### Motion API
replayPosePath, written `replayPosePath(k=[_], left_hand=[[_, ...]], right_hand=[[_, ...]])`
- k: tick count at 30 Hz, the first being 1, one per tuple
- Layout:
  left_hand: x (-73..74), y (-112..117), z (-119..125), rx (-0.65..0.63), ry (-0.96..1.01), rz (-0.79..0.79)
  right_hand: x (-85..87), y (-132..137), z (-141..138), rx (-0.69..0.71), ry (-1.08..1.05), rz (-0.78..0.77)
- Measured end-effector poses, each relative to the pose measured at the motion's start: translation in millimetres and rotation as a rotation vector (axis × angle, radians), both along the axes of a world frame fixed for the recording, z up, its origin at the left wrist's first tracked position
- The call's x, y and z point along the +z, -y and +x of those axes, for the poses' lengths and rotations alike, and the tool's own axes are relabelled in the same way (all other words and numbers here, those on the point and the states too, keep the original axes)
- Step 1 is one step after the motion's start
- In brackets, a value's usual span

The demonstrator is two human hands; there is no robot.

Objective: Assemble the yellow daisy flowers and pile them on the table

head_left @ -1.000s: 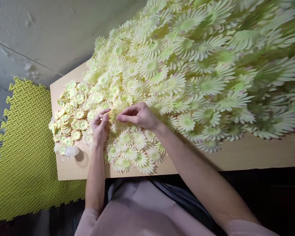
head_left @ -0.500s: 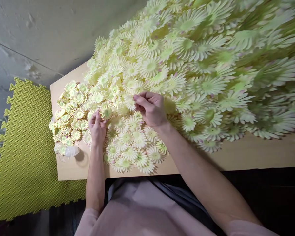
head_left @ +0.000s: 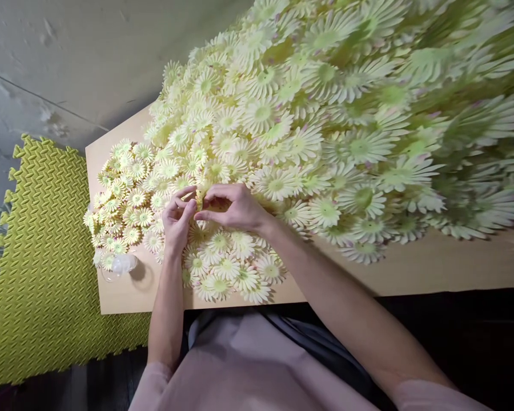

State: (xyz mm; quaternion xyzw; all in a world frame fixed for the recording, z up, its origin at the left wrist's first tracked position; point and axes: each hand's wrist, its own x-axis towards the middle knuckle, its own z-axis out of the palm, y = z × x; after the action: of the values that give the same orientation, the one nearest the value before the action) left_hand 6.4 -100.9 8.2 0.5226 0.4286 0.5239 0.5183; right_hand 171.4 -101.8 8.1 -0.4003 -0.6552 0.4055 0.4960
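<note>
My left hand (head_left: 179, 220) and my right hand (head_left: 236, 208) meet over a mass of pale yellow artificial daisy heads. Between their fingertips is one artificial flower head (head_left: 199, 200), seen nearly edge-on. The left thumb and fingers pinch it from the left. From the right, the curved thumb and fingers of the other hand close around its edge; their exact contact is partly hidden. Below the hands lies a loose group of flower heads (head_left: 220, 268). Smaller, tighter flower heads (head_left: 131, 200) are gathered to the left.
A large heap of daisy heads (head_left: 325, 114) with green centres spreads over the wooden table (head_left: 432, 268) to the right. A small clear plastic cup-like piece (head_left: 123, 264) sits near the left edge. Beyond that edge is a yellow-green foam mat (head_left: 47, 268). A grey wall (head_left: 89, 57) stands behind.
My right hand has moved left from the heap to meet my left hand, which has shifted slightly right. A flower head is now between both hands' fingers.
</note>
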Motion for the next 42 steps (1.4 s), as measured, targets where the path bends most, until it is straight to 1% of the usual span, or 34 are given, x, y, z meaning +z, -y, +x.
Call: replayPosePath(k=[3,7,11,14,18,22,26,29,31,33,35,37,39,40,42], left_hand=[[-0.2,0,-1,-0.023,0.033,-0.04],[-1.0,-2,-2,0.001,0.087,-0.072],[-1.2,-4,-3,0.037,0.134,-0.102],[-2.7,-5,-4,0.05,0.129,-0.109],[-5.2,-5,-5,0.008,0.11,-0.118],[-6.2,-4,-5,-0.052,0.116,-0.163],[-7.9,-3,-5,-0.046,0.127,-0.202],[-9.4,-4,-5,-0.028,0.118,-0.197],[-10.2,-5,-5,0.011,0.132,-0.181],[-11.0,-8,-5,0.085,0.154,-0.158],[-11.6,-10,-7,0.187,0.165,-0.136],[-12.2,-12,-8,0.274,0.155,-0.114],[-12.6,-13,-8,0.309,0.123,-0.087],[-12.7,-13,-8,0.31,0.096,-0.065],[-12.4,-11,-6,0.304,0.03,-0.001]], right_hand=[[2.9,2,1,-0.017,-0.026,-0.07],[7.8,3,3,0.031,-0.055,-0.146],[6.2,2,5,0.045,-0.066,-0.169],[3.5,1,5,0.015,-0.083,-0.181],[2.3,1,5,-0.019,-0.13,-0.23],[2.5,1,5,0.021,-0.242,-0.288],[2.4,0,5,0.07,-0.308,-0.319],[2.2,-1,6,0.058,-0.295,-0.306],[1.6,-1,6,0.028,-0.299,-0.289],[0.5,-2,8,-0.031,-0.314,-0.271],[-0.9,-4,10,-0.151,-0.337,-0.249],[-1.7,-6,11,-0.312,-0.363,-0.215],[-1.4,-7,12,-0.449,-0.374,-0.157],[-0.7,-8,12,-0.497,-0.365,-0.122],[1.5,-8,11,-0.525,-0.321,-0.065]])
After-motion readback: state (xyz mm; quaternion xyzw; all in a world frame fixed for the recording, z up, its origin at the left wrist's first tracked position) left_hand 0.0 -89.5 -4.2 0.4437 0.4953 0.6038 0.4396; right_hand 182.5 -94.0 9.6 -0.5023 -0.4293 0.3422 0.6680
